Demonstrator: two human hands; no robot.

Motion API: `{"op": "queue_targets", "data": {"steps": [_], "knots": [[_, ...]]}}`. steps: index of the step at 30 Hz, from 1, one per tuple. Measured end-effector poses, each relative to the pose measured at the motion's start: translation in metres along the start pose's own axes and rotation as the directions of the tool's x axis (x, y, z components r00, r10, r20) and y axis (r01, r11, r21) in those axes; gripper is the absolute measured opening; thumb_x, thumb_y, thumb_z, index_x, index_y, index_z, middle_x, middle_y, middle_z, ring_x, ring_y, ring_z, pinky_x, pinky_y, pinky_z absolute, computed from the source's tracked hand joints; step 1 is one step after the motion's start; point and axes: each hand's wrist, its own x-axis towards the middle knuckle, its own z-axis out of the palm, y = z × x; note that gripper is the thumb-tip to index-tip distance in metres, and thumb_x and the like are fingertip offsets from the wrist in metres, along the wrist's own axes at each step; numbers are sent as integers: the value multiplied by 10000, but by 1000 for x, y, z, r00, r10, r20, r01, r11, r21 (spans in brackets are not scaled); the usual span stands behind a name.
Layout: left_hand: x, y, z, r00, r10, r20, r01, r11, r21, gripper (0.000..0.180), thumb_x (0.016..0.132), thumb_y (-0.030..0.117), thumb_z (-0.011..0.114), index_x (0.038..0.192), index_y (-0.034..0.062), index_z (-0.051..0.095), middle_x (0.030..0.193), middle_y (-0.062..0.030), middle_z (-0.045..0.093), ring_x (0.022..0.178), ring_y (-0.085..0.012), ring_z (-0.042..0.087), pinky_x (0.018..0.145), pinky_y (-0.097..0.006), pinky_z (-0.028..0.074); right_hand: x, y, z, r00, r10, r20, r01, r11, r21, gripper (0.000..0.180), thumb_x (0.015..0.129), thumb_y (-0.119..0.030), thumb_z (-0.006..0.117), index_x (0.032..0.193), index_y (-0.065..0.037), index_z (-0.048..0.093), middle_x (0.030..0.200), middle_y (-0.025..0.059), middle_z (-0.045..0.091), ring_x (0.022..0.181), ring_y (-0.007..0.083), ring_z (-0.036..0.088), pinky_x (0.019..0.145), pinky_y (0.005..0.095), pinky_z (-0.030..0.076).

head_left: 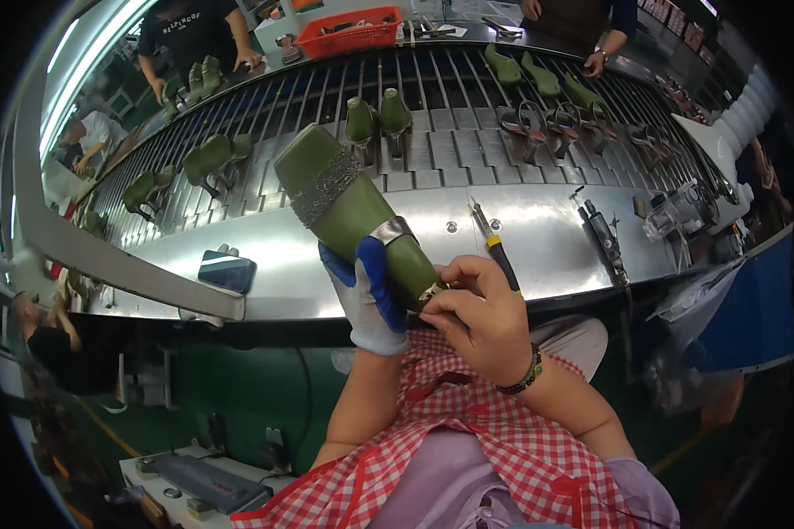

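My left hand [368, 295], in a white glove with blue fingertips, grips a green shoe last [348, 204] that points up and to the left. A glittery silver band and a thin silver strap wrap around the last. My bare right hand [481, 317] pinches the strap at the lower end of the last and also holds a thin tool [496, 251] with a yellow collar and black handle. Both hands are over my lap, just in front of the metal bench edge [538, 225].
A slatted conveyor [450, 115] carries several green lasts [379, 119] and strappy sandals [529, 119]. A dark phone [228, 269] lies on the bench at left, a black tool [602, 236] at right. A red basket [348, 33] and other people stand beyond the conveyor.
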Motion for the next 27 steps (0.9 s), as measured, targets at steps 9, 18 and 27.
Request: {"op": "queue_targets", "data": {"steps": [9, 18, 27], "knots": [[-6, 3, 11, 996, 83, 14, -83, 996, -29, 461, 933, 390, 576, 1243, 89, 415, 1037, -107, 579, 871, -210, 607, 724, -335, 532, 2, 2, -11, 993, -46, -105, 45, 999, -10, 221, 717, -25, 748, 908, -42, 637, 912, 99, 643, 674, 239, 656, 550, 305, 520], [-14, 1, 3, 996, 44, 75, -37, 995, -91, 638, 893, 301, 641, 1364, 67, 281, 1212, -98, 473, 1042, -191, 533, 871, -324, 477, -6, -3, -15, 998, 8, -61, -9, 1000, -27, 179, 724, -35, 742, 852, -30, 617, 909, 93, 637, 633, 224, 645, 524, 300, 502], [-17, 2, 1, 994, 88, 58, -92, 993, 76, 774, 853, 387, 693, 1395, 48, 258, 1282, -101, 436, 1130, -206, 482, 965, -346, 414, -7, -3, -17, 998, -7, -55, 1, 995, -103, 177, 750, -49, 711, 867, -30, 580, 960, 106, 640, 618, 241, 626, 532, 316, 486]]}}
